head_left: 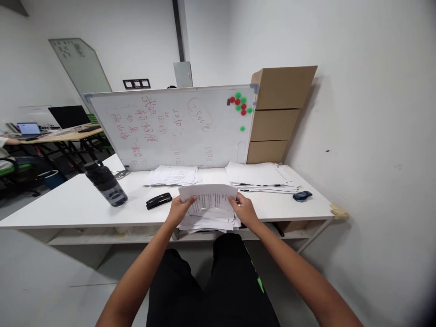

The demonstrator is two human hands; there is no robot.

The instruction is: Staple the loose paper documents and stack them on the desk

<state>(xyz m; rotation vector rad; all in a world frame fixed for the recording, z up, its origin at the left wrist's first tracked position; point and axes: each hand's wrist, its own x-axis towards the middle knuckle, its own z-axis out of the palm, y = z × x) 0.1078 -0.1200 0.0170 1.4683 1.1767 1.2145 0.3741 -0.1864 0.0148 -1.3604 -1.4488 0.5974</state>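
Printed paper [211,196], perhaps more than one sheet, is held up between my two hands and curves slightly. My left hand [180,210] grips its left edge, thumb on the printed side. On the opposite edge, my right hand [244,208] pinches it the same way. Below the held paper, a loose pile of papers [204,222] lies at the desk's front edge. A black stapler [159,200] rests just left of my left hand. Behind the held paper are a left paper stack [173,175] and a larger, uneven right paper stack [257,174].
A dark water bottle [107,184] stands on the white desk [68,206] at left. Toward the right edge lies a small dark blue object [302,195]. A whiteboard [170,127] with magnets and cardboard boxes [275,113] line the back. Far left, a person's arm [12,141] shows.
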